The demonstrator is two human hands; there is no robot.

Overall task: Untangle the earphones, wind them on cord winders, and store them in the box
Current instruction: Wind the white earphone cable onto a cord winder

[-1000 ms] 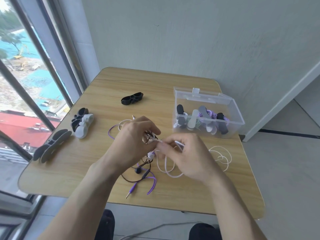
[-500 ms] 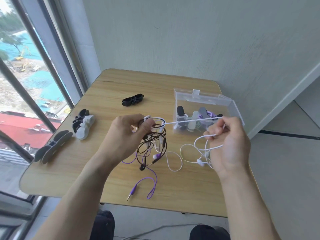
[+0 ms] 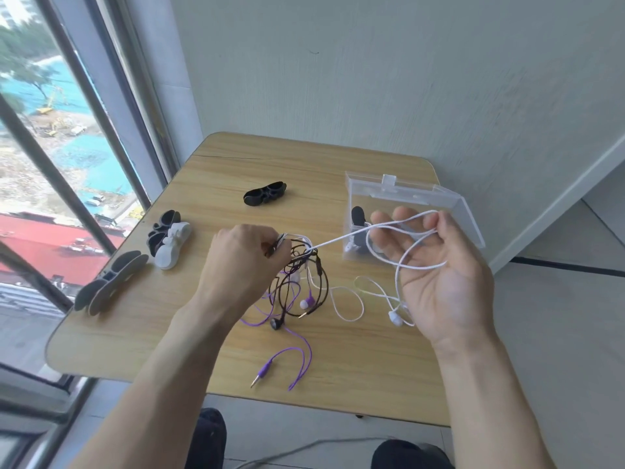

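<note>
A tangle of black, purple and white earphone cords (image 3: 297, 282) is pinched at its top by the left hand (image 3: 243, 262) above the middle of the bench (image 3: 216, 170), with loops hanging down to the surface. A white cord (image 3: 341, 239) is stretched taut from the tangle up and to the right, where it is draped in loops over the relaxed, palm-up fingers of the right hand (image 3: 436, 272). A white earbud (image 3: 395, 318) hangs below that palm. A purple plug (image 3: 261, 373) points toward the near-left edge. The clear box (image 3: 406, 194) stands behind the right hand.
</note>
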